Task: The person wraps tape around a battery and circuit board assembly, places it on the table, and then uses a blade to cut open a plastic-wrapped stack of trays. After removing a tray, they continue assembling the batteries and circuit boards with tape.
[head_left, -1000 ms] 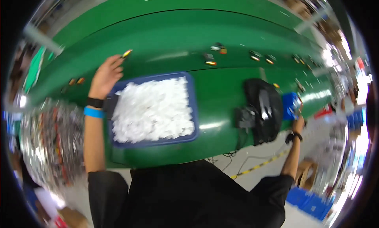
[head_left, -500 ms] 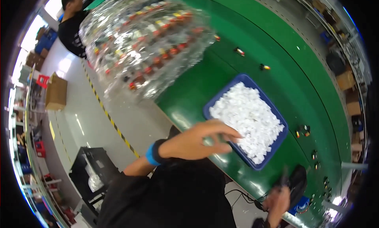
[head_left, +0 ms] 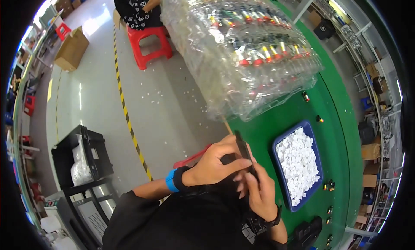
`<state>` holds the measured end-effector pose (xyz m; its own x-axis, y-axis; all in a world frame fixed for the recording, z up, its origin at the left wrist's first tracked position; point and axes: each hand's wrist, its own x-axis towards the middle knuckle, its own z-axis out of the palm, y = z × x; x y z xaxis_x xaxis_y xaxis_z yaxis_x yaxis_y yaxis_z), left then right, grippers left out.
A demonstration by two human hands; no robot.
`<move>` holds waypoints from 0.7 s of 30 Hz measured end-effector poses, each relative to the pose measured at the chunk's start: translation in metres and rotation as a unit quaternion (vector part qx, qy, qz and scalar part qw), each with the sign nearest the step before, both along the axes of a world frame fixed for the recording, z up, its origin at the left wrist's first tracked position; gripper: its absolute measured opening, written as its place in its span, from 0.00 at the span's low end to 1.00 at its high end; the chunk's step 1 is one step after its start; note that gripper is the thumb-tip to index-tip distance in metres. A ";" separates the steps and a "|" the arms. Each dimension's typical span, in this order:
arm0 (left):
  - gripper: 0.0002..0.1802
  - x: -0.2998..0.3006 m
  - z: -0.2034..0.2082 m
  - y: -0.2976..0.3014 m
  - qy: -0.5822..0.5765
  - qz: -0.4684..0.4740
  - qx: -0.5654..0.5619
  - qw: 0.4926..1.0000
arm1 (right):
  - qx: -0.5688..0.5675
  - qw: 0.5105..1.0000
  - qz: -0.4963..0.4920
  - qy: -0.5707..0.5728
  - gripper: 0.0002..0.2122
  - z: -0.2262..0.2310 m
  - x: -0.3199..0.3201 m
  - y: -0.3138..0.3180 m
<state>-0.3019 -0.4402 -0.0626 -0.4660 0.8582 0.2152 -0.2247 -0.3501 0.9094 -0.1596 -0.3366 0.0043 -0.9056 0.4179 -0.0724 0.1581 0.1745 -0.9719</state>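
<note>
Holding dark bar point(head_left: 243, 147) between — left hand point(head_left: 215, 164); right hand point(head_left: 263, 194).

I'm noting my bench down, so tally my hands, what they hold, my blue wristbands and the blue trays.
Hands (left hand, right hand): 2
Black object: 1
Blue wristband: 1
Blue tray: 1
Total: 5
</note>
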 end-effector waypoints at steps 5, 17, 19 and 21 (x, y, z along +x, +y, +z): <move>0.08 -0.005 -0.015 -0.033 0.100 0.109 0.014 0.989 | 0.052 0.997 0.045 -0.021 0.08 -0.019 -0.006 -0.011; 0.09 0.005 -0.021 -0.048 -0.044 -0.019 0.003 0.999 | -0.329 0.941 0.041 -0.066 0.10 -0.023 0.005 -0.023; 0.10 0.010 -0.024 -0.043 -0.077 -0.052 -0.007 0.996 | -0.274 0.959 0.046 -0.053 0.11 -0.028 0.004 -0.018; 0.11 0.012 -0.028 -0.036 -0.055 -0.018 -0.003 0.998 | -0.250 0.966 0.043 -0.047 0.11 -0.030 0.005 -0.012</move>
<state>-0.2898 -0.4765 -0.0904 -0.4555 0.8760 0.1582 -0.3359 -0.3337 0.8808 -0.1545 -0.3484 -0.0258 -0.9152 0.2328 -0.3289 0.2551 -0.2969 -0.9202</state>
